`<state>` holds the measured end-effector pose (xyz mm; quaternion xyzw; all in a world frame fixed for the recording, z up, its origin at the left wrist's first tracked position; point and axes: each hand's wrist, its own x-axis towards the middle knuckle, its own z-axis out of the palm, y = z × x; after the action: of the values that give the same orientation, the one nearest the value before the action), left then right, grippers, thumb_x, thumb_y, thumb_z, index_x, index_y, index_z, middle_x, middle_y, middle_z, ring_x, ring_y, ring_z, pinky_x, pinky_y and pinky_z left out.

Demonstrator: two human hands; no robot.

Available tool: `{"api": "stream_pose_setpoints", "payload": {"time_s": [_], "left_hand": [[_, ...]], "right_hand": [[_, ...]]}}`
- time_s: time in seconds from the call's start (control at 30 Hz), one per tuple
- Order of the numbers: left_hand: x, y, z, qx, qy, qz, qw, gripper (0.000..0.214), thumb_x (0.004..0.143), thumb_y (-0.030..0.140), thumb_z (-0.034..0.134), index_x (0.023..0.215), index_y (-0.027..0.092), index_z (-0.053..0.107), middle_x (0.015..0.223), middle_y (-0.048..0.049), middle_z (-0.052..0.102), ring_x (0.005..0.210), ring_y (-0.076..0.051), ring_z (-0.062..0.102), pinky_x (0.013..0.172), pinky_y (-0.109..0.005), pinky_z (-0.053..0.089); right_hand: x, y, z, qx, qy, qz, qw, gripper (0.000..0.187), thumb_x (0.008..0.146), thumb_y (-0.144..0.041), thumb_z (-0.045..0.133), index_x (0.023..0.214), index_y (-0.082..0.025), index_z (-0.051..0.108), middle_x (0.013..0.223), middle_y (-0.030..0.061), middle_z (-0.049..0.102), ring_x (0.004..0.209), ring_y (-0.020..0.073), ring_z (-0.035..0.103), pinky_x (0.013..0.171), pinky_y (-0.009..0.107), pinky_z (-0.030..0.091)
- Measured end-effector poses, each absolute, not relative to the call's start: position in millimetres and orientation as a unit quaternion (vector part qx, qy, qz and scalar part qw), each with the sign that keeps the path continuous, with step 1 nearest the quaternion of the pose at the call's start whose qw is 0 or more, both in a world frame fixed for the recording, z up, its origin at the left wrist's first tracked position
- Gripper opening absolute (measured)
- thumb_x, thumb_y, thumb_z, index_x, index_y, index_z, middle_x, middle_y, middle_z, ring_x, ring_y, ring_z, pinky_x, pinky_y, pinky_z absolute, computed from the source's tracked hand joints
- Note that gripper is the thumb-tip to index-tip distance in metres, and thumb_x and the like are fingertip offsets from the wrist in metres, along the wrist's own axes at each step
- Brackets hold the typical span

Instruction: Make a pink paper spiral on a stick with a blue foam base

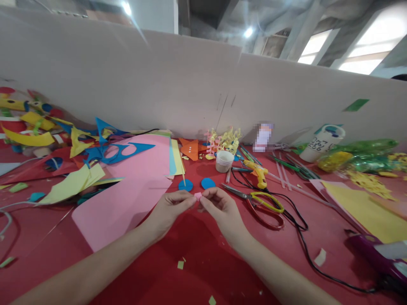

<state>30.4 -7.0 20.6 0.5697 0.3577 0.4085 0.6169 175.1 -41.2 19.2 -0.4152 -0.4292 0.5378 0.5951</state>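
Observation:
Between my fingertips is a small pink paper piece (198,196), pinched from both sides above the red tabletop. My left hand (173,207) grips its left side with thumb and forefinger. On its right side, my right hand (221,207) pinches it the same way. Just beyond the hands lie two blue discs; the left blue disc (185,185) has a thin stick standing on it, and the right blue disc (208,183) lies flat. Scissors (259,203) with yellow and red handles rest right of my right hand, blades partly open.
A white cup (224,161) stands behind the discs, near a yellow glue gun (257,171) with a black cord. Pink paper sheets (127,203) spread at left beside blue cut-out scraps (127,152). At right are a purple tool (365,254) and yellow sheets (365,212). A white partition (159,80) borders the back.

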Motion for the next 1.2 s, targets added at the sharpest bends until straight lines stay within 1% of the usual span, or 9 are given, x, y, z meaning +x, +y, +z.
{"api": "stream_pose_setpoints", "payload": {"time_s": [0.17,0.3,0.5,0.63,0.93,1.2], "left_hand": [[28.6,-3.4,20.2,0.590,0.372,0.412,0.586,0.014,0.070,0.030,0.066,0.063,0.018,0.068,0.065,0.0002,0.054,0.065,-0.013,0.044,0.066,-0.026,0.037],[28.8,-1.5,23.1,0.594,0.378,0.400,0.588,0.013,0.068,0.030,0.068,0.066,0.017,0.068,0.066,-0.0001,0.058,0.066,-0.013,0.048,0.066,-0.026,0.039],[29.2,-2.4,25.9,0.609,0.377,0.387,0.581,0.018,0.073,0.033,0.064,0.065,0.017,0.067,0.064,0.0001,0.054,0.065,-0.013,0.045,0.065,-0.026,0.037],[30.1,-3.5,25.8,0.596,0.363,0.388,0.602,0.017,0.073,0.031,0.064,0.064,0.018,0.068,0.066,0.0007,0.054,0.068,-0.013,0.045,0.068,-0.026,0.036],[29.1,-3.8,22.6,0.597,0.357,0.386,0.606,0.017,0.074,0.030,0.064,0.063,0.017,0.068,0.065,0.0013,0.051,0.067,-0.012,0.043,0.069,-0.026,0.036],[27.4,-1.8,20.3,0.629,0.347,0.380,0.583,0.015,0.076,0.029,0.063,0.067,0.018,0.068,0.069,0.0011,0.054,0.069,-0.011,0.046,0.070,-0.025,0.037]], "right_hand": [[176.8,-40.3,16.1,-0.439,-0.471,0.483,0.593,0.017,0.070,-0.033,0.066,0.072,-0.020,0.057,0.069,-0.0018,0.054,0.064,0.0122,0.052,0.063,0.026,0.046],[177.8,-40.1,14.4,-0.441,-0.470,0.487,0.589,0.016,0.070,-0.033,0.065,0.070,-0.019,0.056,0.068,-0.0020,0.053,0.063,0.0116,0.050,0.060,0.024,0.045],[177.1,-40.1,13.6,-0.434,-0.456,0.515,0.582,0.017,0.071,-0.032,0.065,0.071,-0.019,0.055,0.067,-0.0030,0.054,0.057,0.0102,0.052,0.058,0.025,0.045],[177.0,-40.9,14.8,-0.430,-0.447,0.523,0.585,0.016,0.071,-0.032,0.065,0.071,-0.019,0.055,0.066,-0.0037,0.054,0.056,0.0098,0.054,0.059,0.024,0.045],[177.2,-41.0,15.5,-0.430,-0.456,0.517,0.583,0.015,0.073,-0.029,0.062,0.070,-0.018,0.052,0.062,-0.0046,0.052,0.055,0.0094,0.053,0.058,0.023,0.043],[177.0,-40.3,16.8,-0.446,-0.469,0.496,0.579,0.013,0.072,-0.026,0.061,0.069,-0.018,0.051,0.062,-0.0047,0.051,0.053,0.0084,0.051,0.057,0.023,0.042]]}}
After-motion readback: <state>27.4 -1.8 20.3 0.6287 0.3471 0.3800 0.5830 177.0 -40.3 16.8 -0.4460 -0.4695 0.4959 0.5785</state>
